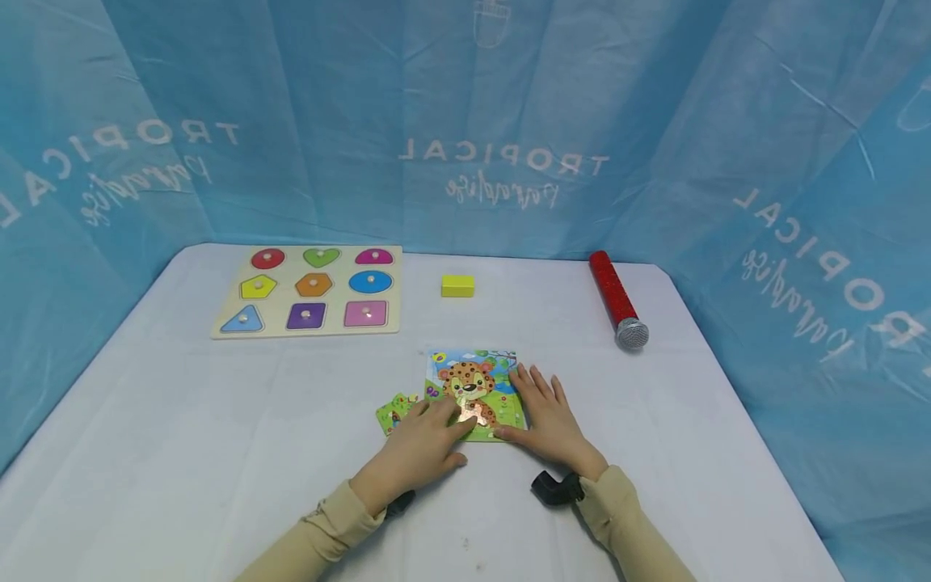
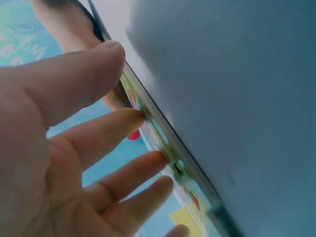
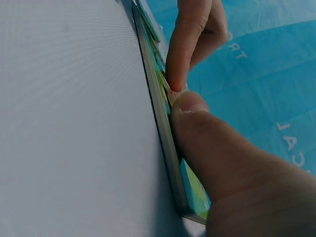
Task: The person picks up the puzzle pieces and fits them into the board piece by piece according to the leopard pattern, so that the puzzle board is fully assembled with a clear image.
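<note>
Enclosing back and both sides: blue cloth backdrop (image 1: 509, 81), with mirrored TROPICAL Paradise lettering. Beneath everything else: white-covered table (image 1: 218, 453). At rear left: shape board (image 1: 275, 315), with nine knobbed shapes in three rows. Next, right grip (image 1: 549, 424): fingers straight and spread wide, holding nothing, laid along right edge of leopard puzzle board (image 1: 502, 408), thumb at near edge, apparently bracing. Left grip (image 1: 422, 443): likewise wide, no pinch visible, fingers extended across near left part of same board. Puzzle board itself: flat on table, front and centre, between both grips. At rear right: red microphone (image 1: 614, 295), silver head toward the front. Beside puzzle board's left edge: loose pieces (image 1: 389, 415), partly hidden by left grip, exact number unclear. On the leopard, by left fingertips: glossy body section (image 1: 473, 411), with an edge seemingly raised in right wrist view. Step in hand, as judged: pressing that section home. Next move, as judged: level fingertip pressure with board held steady, then picking up a loose piece. Smallest, behind puzzle board and well apart: yellow block (image 1: 457, 286).
</note>
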`<state>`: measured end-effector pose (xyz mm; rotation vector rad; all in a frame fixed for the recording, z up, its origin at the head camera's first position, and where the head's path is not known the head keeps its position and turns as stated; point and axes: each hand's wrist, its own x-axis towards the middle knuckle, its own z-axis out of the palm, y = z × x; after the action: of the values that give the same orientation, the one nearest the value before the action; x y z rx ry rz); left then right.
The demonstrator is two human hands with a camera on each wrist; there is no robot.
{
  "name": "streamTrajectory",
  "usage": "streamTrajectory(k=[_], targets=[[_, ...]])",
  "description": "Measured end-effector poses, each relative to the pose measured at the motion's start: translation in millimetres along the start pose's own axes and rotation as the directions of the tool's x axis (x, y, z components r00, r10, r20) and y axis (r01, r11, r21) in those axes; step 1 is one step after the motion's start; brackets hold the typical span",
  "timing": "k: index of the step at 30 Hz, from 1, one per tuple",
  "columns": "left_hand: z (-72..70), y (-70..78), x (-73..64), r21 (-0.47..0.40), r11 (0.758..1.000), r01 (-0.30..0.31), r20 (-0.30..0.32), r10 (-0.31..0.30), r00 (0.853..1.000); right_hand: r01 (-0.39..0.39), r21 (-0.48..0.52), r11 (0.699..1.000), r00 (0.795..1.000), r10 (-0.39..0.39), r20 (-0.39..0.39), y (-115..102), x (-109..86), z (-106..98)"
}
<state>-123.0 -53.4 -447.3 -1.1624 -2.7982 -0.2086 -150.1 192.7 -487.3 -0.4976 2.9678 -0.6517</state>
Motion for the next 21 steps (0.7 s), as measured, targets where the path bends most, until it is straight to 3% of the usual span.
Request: streamTrajectory(k=[6, 18, 21], targets=[[-1.2, 5.0, -0.1, 0.052, 0.999, -0.014, -0.004, 0.014, 1.000, 0.002, -0.006, 1.000, 1.000, -0.002, 0.005, 0, 0.8, -1], [-1.6, 12.9, 8.1, -0.014, 0.999, -0.035, 0.060, 0.036, 0.998, -0.002, -0.009, 1.000, 1.000, 0.002, 0.004, 2, 1.6, -1], [-1.2, 8.2, 7.4, -0.072, 0.997, -0.020, 0.077, 0.026, 0.997, -0.003, 0.001, 1.000, 1.000, 0.003, 0.001, 0, 1.8, 1]])
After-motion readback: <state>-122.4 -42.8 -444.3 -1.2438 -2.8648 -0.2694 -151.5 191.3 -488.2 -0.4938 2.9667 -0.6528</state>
